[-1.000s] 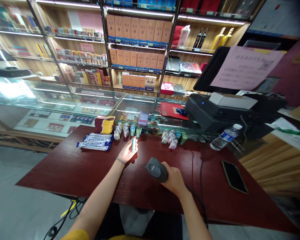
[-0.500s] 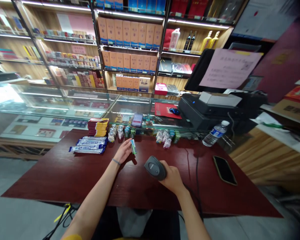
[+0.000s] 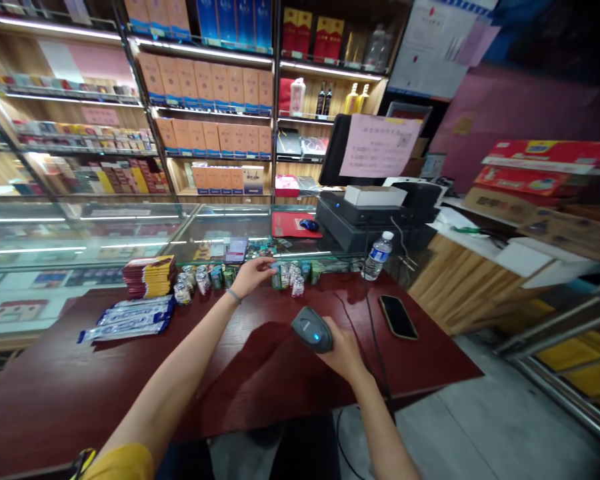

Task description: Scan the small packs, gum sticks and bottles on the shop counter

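My right hand (image 3: pixel 343 348) is wrapped round the handle of a dark grey barcode scanner (image 3: pixel 311 329), held over the dark red table with a blue light showing on it. My left hand (image 3: pixel 254 275) is stretched out to the far part of the table. Its fingertips pinch a small green-and-blue pack (image 3: pixel 277 276), at the left side of a group of small white bottles (image 3: pixel 297 285). Small green containers (image 3: pixel 315 272) stand at that group's right. Another cluster of small white bottles (image 3: pixel 183 291) is left of my left wrist.
Long blue-and-white packets (image 3: pixel 130 317) and a stack of yellow-and-maroon packs (image 3: pixel 150 276) lie at the left. A water bottle (image 3: pixel 377 257) and a phone (image 3: pixel 399 317) are at the right, near a cable. Behind stand a glass counter (image 3: pixel 215 223) and a monitor with a pink paper (image 3: pixel 377 148).
My left hand has moved forward and right with the small pack, up to the right-hand bottle group. The scanner's light now shows blue. The view has turned to the right.
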The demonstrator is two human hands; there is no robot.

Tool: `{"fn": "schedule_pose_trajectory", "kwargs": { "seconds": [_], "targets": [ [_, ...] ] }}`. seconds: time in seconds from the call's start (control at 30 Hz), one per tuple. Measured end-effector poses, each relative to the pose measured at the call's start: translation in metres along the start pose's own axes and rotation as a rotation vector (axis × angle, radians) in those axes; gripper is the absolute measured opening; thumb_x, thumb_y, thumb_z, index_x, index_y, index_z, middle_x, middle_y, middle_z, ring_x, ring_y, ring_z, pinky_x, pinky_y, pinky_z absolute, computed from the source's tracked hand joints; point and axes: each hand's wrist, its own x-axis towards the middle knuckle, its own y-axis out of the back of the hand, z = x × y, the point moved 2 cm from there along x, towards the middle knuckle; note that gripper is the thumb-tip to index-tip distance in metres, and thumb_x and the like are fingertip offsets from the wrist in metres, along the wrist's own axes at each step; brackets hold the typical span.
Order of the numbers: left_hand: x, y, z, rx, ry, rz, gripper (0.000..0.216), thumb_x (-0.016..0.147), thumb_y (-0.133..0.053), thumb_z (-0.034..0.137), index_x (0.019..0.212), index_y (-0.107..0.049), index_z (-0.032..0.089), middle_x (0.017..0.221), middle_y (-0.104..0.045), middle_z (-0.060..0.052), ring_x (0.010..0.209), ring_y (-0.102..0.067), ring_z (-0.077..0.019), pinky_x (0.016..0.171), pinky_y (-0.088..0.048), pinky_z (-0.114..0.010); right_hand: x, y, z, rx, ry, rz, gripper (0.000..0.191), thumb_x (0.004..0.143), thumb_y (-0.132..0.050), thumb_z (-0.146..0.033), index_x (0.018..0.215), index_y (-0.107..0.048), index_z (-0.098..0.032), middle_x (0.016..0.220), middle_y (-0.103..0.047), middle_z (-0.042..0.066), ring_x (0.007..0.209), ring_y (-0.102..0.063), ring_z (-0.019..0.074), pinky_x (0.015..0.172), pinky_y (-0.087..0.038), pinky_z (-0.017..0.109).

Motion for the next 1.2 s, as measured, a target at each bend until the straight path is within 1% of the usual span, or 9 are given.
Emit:
{"fn": "schedule_pose_trajectory", "kwargs": {
  "seconds": [0.07, 0.23, 0.37, 0.5, 0.6, 0.7, 0.9, 1.03, 1.2],
  "targets": [
    [0.018, -0.018, 0.009, 0.066, -0.052, -0.025, 0.039, 0.077, -0.073, 0.042, 0.107, -0.07, 0.018, 0.096, -0.074, -0.005, 0.088, -0.069, -0.0206, 0.083, -0.054, -0.032, -0.004, 0.009, 0.008, -0.006, -0.016, 0.032, 0.037, 0.073, -0.065, -0.022, 0.109, -0.056, -0.024, 0.08, -0.075, 0.001, 0.074, -0.074, 0.0255, 0.059, -0.044, 0.025],
    [0.055, -0.065, 0.023, 0.287, -0.13, -0.05, 0.028, 0.079, -0.071, 0.034, 0.102, -0.071, 0.018, 0.099, -0.074, -0.005, 0.086, -0.069, -0.0189, 0.083, -0.053, -0.029, -0.014, 0.025, 0.029, -0.037, -0.065, 0.091, 0.036, 0.073, -0.066, -0.024, 0.108, -0.056, -0.024, 0.079, -0.075, 0.001, 0.073, -0.075, 0.0261, 0.058, -0.044, 0.025],
    [0.071, -0.095, 0.026, 0.443, -0.163, -0.089, 0.025, 0.08, -0.07, 0.027, 0.103, -0.071, 0.017, 0.095, -0.073, -0.006, 0.086, -0.068, -0.0193, 0.082, -0.052, -0.028, -0.021, 0.033, 0.042, -0.033, -0.073, 0.113, 0.036, 0.074, -0.065, -0.024, 0.109, -0.056, -0.024, 0.08, -0.075, 0.001, 0.073, -0.074, 0.0254, 0.059, -0.044, 0.025],
    [0.077, -0.114, 0.018, 0.57, -0.147, -0.13, 0.026, 0.079, -0.07, 0.025, 0.105, -0.072, 0.019, 0.092, -0.073, -0.006, 0.087, -0.067, -0.0207, 0.08, -0.051, -0.029, -0.024, 0.037, 0.05, -0.022, -0.076, 0.137, 0.035, 0.073, -0.064, -0.023, 0.107, -0.056, -0.024, 0.079, -0.075, 0.002, 0.071, -0.074, 0.0252, 0.059, -0.044, 0.025],
    [0.078, -0.121, 0.008, 0.63, -0.134, -0.142, 0.026, 0.081, -0.07, 0.028, 0.106, -0.073, 0.021, 0.096, -0.074, -0.006, 0.091, -0.067, -0.0214, 0.082, -0.05, -0.029, -0.025, 0.037, 0.053, -0.007, -0.083, 0.131, 0.035, 0.073, -0.064, -0.023, 0.106, -0.056, -0.024, 0.08, -0.075, 0.002, 0.073, -0.074, 0.0253, 0.059, -0.045, 0.025],
    [0.077, -0.123, -0.001, 0.722, -0.11, -0.119, 0.027, 0.081, -0.07, 0.033, 0.106, -0.074, 0.024, 0.097, -0.075, -0.005, 0.097, -0.067, -0.0235, 0.084, -0.049, -0.03, -0.024, 0.037, 0.055, 0.008, -0.093, 0.119, 0.034, 0.072, -0.063, -0.023, 0.105, -0.055, -0.024, 0.078, -0.074, 0.002, 0.074, -0.073, 0.0252, 0.06, -0.045, 0.025],
    [0.076, -0.124, -0.006, 0.87, -0.044, -0.117, 0.028, 0.082, -0.068, 0.04, 0.107, -0.074, 0.029, 0.1, -0.076, -0.004, 0.102, -0.065, -0.0256, 0.084, -0.047, -0.032, -0.023, 0.035, 0.057, 0.004, -0.108, 0.114, 0.033, 0.071, -0.065, -0.025, 0.103, -0.055, -0.024, 0.075, -0.073, 0.001, 0.07, -0.073, 0.0257, 0.059, -0.045, 0.026],
    [0.077, -0.127, -0.009, 0.917, -0.03, -0.133, 0.028, 0.082, -0.067, 0.04, 0.106, -0.075, 0.029, 0.099, -0.076, -0.004, 0.101, -0.065, -0.0267, 0.083, -0.047, -0.033, -0.024, 0.033, 0.061, -0.007, -0.097, 0.117, 0.036, 0.072, -0.065, -0.026, 0.107, -0.055, -0.024, 0.078, -0.073, 0.001, 0.072, -0.073, 0.0256, 0.06, -0.046, 0.027],
    [0.08, -0.132, -0.015, 0.927, -0.037, -0.146, 0.026, 0.079, -0.069, 0.037, 0.102, -0.076, 0.029, 0.094, -0.076, -0.007, 0.101, -0.064, -0.0284, 0.087, -0.045, -0.036, -0.026, 0.03, 0.066, -0.019, -0.093, 0.109, 0.04, 0.072, -0.065, -0.027, 0.11, -0.054, -0.024, 0.081, -0.074, 0.001, 0.073, -0.073, 0.0256, 0.061, -0.047, 0.027]
  ]
}}
